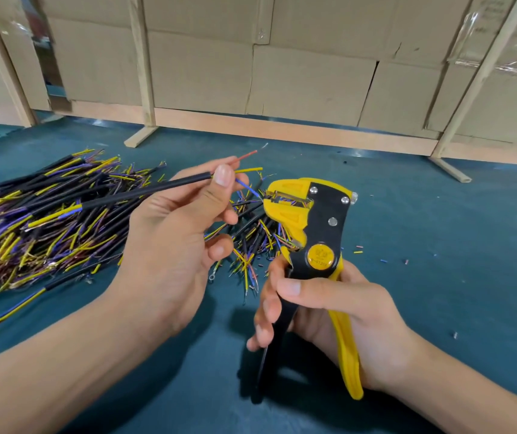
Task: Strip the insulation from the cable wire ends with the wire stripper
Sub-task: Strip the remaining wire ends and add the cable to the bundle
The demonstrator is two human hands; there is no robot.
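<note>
- Right hand [323,305] sits nearest the camera, low right: fingers curled round the stripper [313,245] handles, thumb across the black one, yellow one against the palm. Handles look spread, so not squeezed yet, by my read.
- Stripper stands roughly upright, head at the top, jaws facing left toward the other hand; they look parted.
- Left hand [182,233] is up and left of the head, thumb and fingers pinching the cable [144,191] right where the black sheath ends.
- Cable long axis runs from lower left up to the right; its tail trails back over the pile [47,214] of cut cables on the worktop [438,245].
- Three cores fan out past the pinch: red core [246,155] points up-right and already shows bare strand at the tip; yellow core [249,169] lies near level; blue core [246,187] angles down-right.
- Key relation: blue core tip is just beside the jaw mouth, nearly at it, and points into it. Can't tell whether it's actually seated between the blades.
- Judgement: next is a short feed rightward by the left hand, then a squeeze by the right.
- Snipped insulation bits [359,249] lie scattered right of the stripper.
</note>
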